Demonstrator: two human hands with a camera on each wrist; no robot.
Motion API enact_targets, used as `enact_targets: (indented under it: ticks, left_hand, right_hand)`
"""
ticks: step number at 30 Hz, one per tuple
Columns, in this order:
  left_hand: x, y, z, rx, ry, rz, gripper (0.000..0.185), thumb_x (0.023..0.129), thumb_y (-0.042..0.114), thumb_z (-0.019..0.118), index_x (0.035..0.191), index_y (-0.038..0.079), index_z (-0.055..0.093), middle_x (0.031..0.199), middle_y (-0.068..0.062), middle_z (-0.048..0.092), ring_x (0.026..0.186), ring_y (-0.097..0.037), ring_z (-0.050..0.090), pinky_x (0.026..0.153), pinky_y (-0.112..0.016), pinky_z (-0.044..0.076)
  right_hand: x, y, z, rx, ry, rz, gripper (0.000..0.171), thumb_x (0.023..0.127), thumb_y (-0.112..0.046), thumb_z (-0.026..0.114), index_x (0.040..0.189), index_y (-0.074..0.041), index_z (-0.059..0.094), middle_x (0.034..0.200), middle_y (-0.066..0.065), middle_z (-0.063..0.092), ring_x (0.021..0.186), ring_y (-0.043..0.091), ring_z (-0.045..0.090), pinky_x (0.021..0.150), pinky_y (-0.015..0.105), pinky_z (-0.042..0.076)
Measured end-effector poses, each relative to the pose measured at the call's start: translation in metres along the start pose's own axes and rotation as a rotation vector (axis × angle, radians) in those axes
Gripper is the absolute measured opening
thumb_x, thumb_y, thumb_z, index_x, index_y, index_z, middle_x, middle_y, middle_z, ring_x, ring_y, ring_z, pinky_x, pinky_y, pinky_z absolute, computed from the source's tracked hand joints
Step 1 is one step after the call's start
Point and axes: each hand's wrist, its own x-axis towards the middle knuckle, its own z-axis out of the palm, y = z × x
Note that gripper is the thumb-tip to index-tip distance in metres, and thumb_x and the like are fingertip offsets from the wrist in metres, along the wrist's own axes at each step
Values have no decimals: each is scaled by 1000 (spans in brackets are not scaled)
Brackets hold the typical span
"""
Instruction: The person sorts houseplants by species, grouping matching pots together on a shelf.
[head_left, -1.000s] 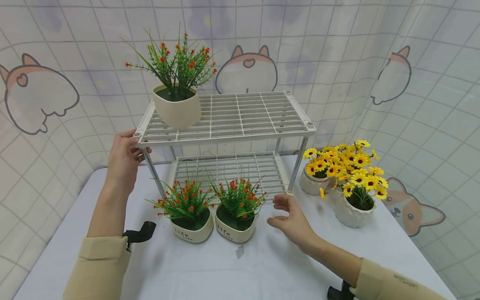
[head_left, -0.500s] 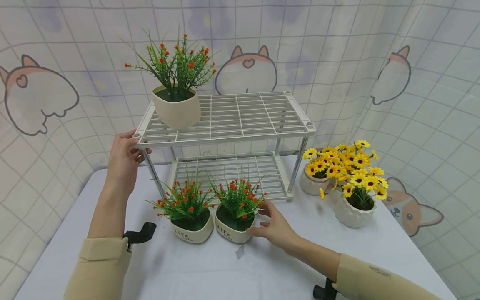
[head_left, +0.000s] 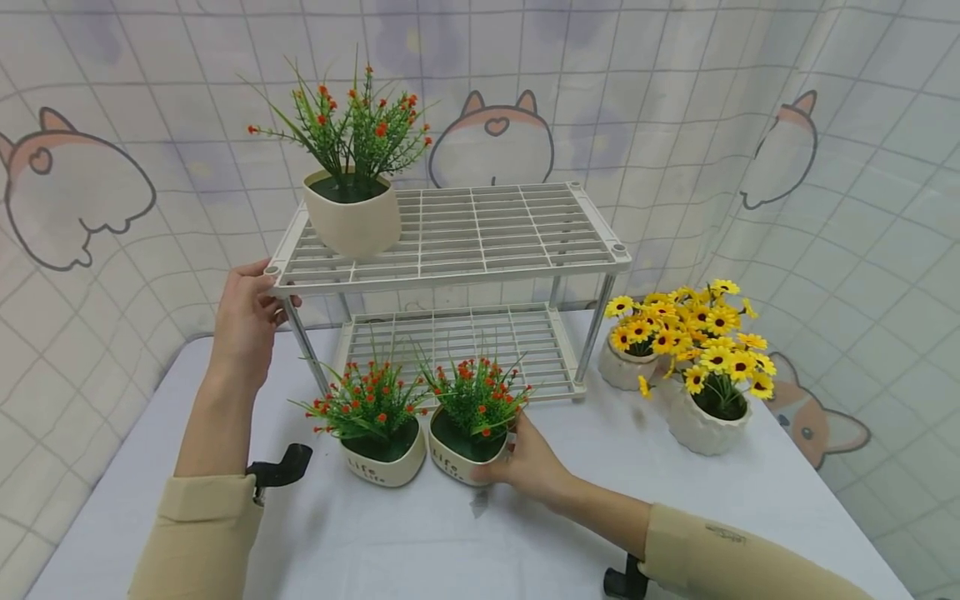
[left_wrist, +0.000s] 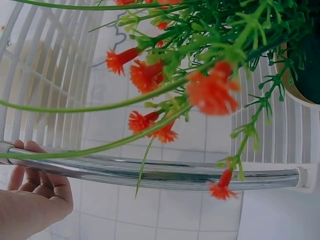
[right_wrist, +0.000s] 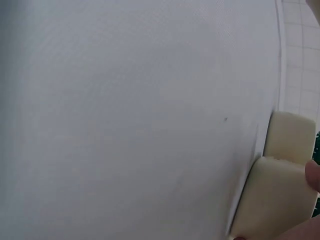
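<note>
The right hand (head_left: pixel 528 467) is shown at the right side of a cream pot of red flowers (head_left: pixel 468 446) on the white worktop (head_left: pixel 525 542); its fingers (head_left: pixel 491 473) are curled round the pot's lower wall, as is confirmed in the right wrist view, where a fingertip lies against the cream wall (right_wrist: pixel 280 200). This pot stands just in front of the lower tier of a white two-tier wire rack (head_left: pixel 450 242), touching a second cream pot of red flowers (head_left: pixel 378 450) on its left. The left hand (head_left: pixel 247 321) is held at the rack's front left corner, with its fingers (left_wrist: pixel 47 182) wrapped round the chrome post (left_wrist: pixel 150 172) just below the top shelf. A third cream pot of red flowers (head_left: pixel 352 217) is seen on the top shelf, at its left end. Two white pots of yellow daisies (head_left: pixel 701 367) are grouped on the worktop to the right of the rack, well apart from both hands.
</note>
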Motion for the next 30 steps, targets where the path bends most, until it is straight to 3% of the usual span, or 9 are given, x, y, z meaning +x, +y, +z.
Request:
enact_targets:
  ticks: [13,18,25,30]
  left_hand:
    - [1,2,0,-32,-5,-8,24,106,23,38,129,18,44,116,-4,58,89,-18,50,81,-26,35]
    - [0,1,0,-18,-7,-10,25,107,24,37,130,18,43,117,-4,57,89,-18,50,82,-27,35]
    - [0,-1,-1,-4,-12,-11,24,107,25,37,130,19,43,117,-3,58,90,-17,50,83,-28,35]
    - [1,0,-2,-7,-11,-13,24,107,25,37,130,19,43,117,-3,58,90,-17,51,83,-28,35]
  right_hand:
    - [3,2,16,-47,106,-88,100,67,-2,94,150,-3,38,148,20,46,142,38,38,118,57,18]
    - [1,4,14,-62,111,-58,98,68,-7,95,149,-3,40,147,17,50,140,38,42,117,57,22]
    - [-2,4,5,-82,101,-9,92,68,-15,96,144,-3,45,131,13,58,128,34,51,113,58,28]
    - [-5,0,-5,-114,95,-24,94,69,-18,93,146,-2,44,131,12,57,128,31,51,111,58,33]
